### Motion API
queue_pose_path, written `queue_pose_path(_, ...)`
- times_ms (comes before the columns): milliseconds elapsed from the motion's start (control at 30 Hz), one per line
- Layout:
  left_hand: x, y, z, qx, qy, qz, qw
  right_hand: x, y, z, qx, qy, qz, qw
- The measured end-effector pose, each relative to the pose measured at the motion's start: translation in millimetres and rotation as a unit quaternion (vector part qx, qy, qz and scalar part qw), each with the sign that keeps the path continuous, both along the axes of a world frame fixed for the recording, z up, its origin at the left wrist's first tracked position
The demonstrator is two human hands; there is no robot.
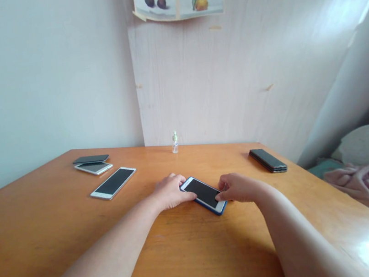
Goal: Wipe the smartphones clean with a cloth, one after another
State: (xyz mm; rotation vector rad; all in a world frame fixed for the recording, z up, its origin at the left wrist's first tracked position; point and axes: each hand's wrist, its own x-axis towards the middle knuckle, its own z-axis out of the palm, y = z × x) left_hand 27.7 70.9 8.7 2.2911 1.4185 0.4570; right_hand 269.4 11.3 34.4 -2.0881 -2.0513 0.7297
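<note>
A white smartphone (204, 194) in a blue case lies screen up at the middle of the wooden table, slanting from upper left to lower right. Its screen is dark. My left hand (171, 192) grips the upper left end, with the thumb on the front edge and the fingers at the far side. On the right end, my right hand (238, 188) closes around the edge, its thumb resting over the screen's border. The undersides of the phone and the tips of several fingers are hidden.
Left of my hands lies another white smartphone (114, 183). Behind it, a dark phone (91, 159) rests on a white phone (96, 168). A small spray bottle (174, 143) stands near the wall. At right is a dark folded case or wallet (267, 160); bedding (367, 180) lies beyond the table (195, 257).
</note>
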Motion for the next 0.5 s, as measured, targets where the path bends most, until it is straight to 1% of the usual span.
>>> queue_pose_path(133, -3, 4, -6.2, -0.001, -0.029, -0.011, 1.000, 2, 1, 2, 0.007, 0.004, 0.001, 1.000)
queue_pose_path(233, -4, 10, -12.4, -0.003, -0.063, -0.017, 0.998, 5, 4, 3, 0.062, -0.011, -0.034, 0.997)
queue_pose_path(333, -5, 15, -16.7, -0.009, -0.086, 0.006, 0.996, 4, 5, 4, 0.123, -0.024, -0.062, 0.990)
queue_pose_path(400, -5, 16, -17.3, -0.010, -0.091, 0.013, 0.996, -1, 3, 4, 0.140, -0.020, -0.051, 0.989)
queue_pose_path(500, -6, 17, -15.6, -0.003, -0.085, 0.012, 0.996, -14, -4, 4, 0.125, -0.033, -0.008, 0.992)
